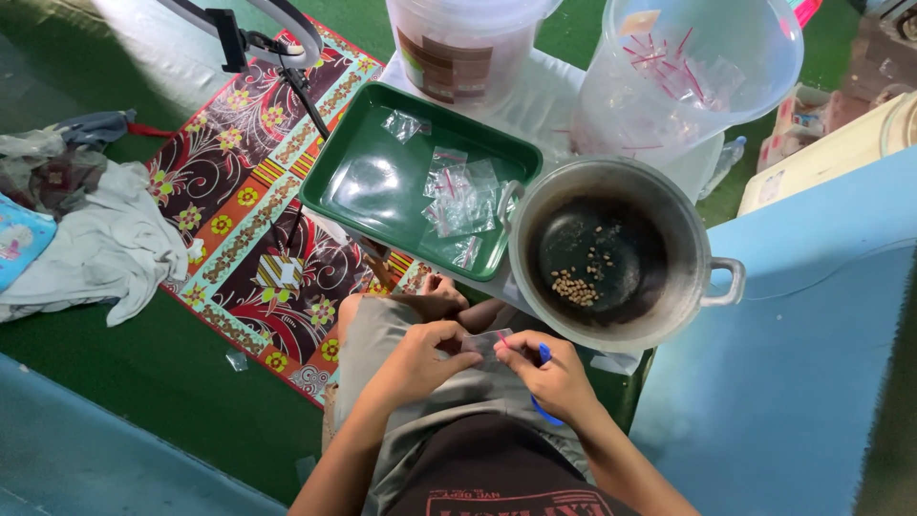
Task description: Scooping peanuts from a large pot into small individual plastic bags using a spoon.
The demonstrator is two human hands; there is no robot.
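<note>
Here, green floor, patterned mat, blue foam at the edges.
Both hands pinch a small clear bag over the lap: left hand, right hand. Beside them, a dull metal pot of seeds and a glossy green tray.

Bright, even light from overhead; soft shadows. Glare on the green tray. Wide-angle bending beyond it, toward frame edges.

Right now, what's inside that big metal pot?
The metal pot holds a scatter of small pale seeds or beans on its dark bottom. Its near rim hides part of the inside wall.
</note>
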